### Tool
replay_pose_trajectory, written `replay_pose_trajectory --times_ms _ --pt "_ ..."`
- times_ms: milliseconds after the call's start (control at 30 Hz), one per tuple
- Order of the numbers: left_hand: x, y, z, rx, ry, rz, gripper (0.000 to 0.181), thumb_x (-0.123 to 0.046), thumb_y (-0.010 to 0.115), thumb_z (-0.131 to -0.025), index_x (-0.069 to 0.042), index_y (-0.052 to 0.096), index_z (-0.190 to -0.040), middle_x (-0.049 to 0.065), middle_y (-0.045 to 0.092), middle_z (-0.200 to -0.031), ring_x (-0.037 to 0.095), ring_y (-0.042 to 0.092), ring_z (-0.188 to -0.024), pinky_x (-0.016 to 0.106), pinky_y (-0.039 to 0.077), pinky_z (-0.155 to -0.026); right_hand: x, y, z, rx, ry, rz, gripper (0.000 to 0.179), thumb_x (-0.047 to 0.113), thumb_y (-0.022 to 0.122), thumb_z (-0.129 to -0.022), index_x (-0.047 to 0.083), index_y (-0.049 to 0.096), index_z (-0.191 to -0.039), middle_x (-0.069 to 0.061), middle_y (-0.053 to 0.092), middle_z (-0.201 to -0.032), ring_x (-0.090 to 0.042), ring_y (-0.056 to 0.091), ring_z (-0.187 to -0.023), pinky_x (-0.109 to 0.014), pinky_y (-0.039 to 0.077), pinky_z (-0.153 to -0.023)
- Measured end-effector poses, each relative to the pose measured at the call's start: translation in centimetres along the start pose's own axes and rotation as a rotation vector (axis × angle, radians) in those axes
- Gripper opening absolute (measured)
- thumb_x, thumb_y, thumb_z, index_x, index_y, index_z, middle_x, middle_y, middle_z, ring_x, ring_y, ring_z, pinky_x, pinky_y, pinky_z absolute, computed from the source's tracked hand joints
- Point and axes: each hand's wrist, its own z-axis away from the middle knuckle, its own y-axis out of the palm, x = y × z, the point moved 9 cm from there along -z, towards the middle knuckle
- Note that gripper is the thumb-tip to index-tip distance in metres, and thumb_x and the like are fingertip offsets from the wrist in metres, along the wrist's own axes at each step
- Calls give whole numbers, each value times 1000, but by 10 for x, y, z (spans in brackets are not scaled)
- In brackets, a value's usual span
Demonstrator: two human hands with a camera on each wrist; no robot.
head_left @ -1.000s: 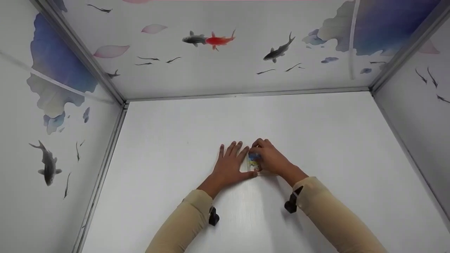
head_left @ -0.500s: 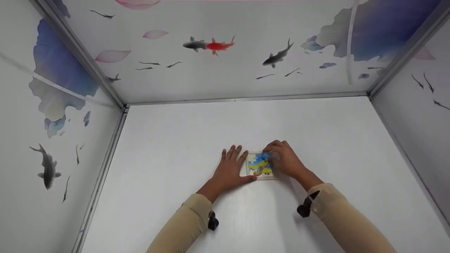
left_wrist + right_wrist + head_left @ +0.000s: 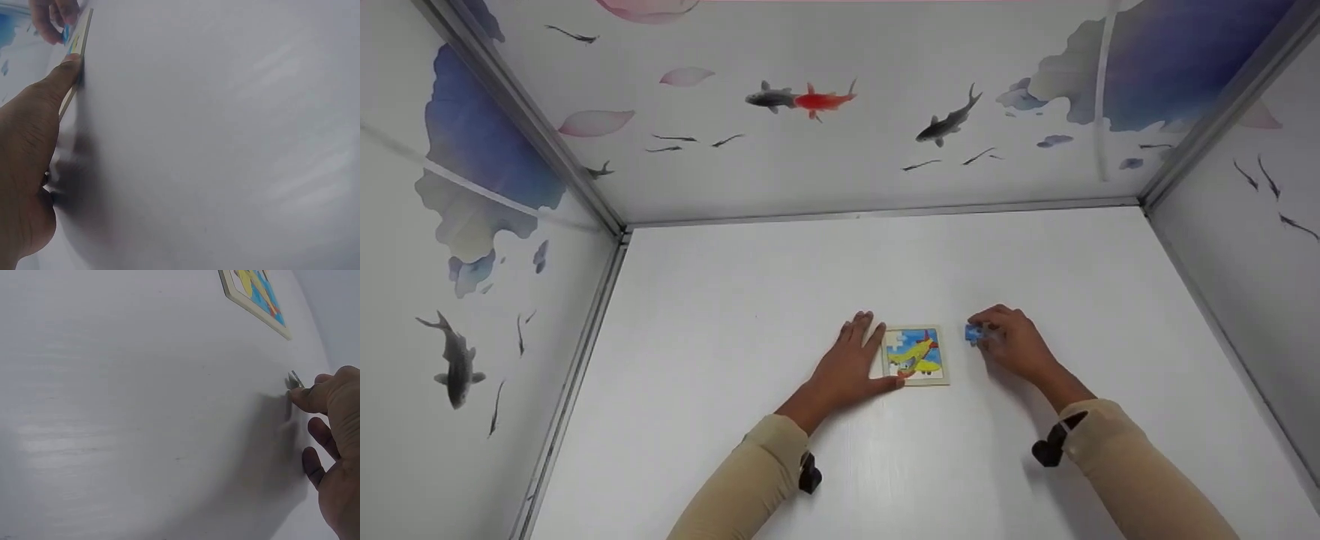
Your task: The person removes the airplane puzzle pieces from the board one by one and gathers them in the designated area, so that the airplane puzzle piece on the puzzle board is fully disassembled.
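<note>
A small square jigsaw puzzle with a yellow airplane on blue sky lies in a pale wooden frame on the white table. Its upper left corner shows a bare, piece-shaped gap. My left hand is spread flat along the frame's left side, thumb on the lower edge; the left wrist view shows that thumb on the rim. To the right of the frame, my right hand pinches a blue puzzle piece between thumb and fingertips. The right wrist view shows this piece edge-on, close over the table.
The white tabletop meets a back wall printed with fish and petals. Side walls with metal edge strips stand left and right. Each sleeve cuff carries a small black camera.
My right hand has moved right, off the puzzle, with the blue piece in its fingers, uncovering the airplane picture. The left hand stays at the frame. The head view has tilted slightly.
</note>
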Motion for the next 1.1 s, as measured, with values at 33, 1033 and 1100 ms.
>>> replay_pose_trajectory --times_ms 33,1033,1100 --pt "0 1 0 4 5 -11 108 -80 56 -100 -12 23 -178 12 13 -188 31 9 -176 45 16 -142 -2 0 1 5 11 -7 38 -9 74 -95 4 78 -131 -18 75 -132 -39 66 -120 -57 55 -104" --pt "-1 2 -4 12 24 -27 108 -83 51 -101 -12 24 -178 6 26 -184 29 13 -175 45 14 -142 -13 1 2 54 100 -72 51 -7 70 -96 9 70 -144 -19 70 -143 -45 64 -132 -67 52 -115" --pt "0 2 -4 14 25 -26 108 -82 52 -101 -12 24 -178 6 26 -184 29 13 -175 45 14 -142 -13 1 2 60 102 -68 51 -7 69 -96 8 70 -145 -19 70 -143 -45 64 -132 -66 52 -115"
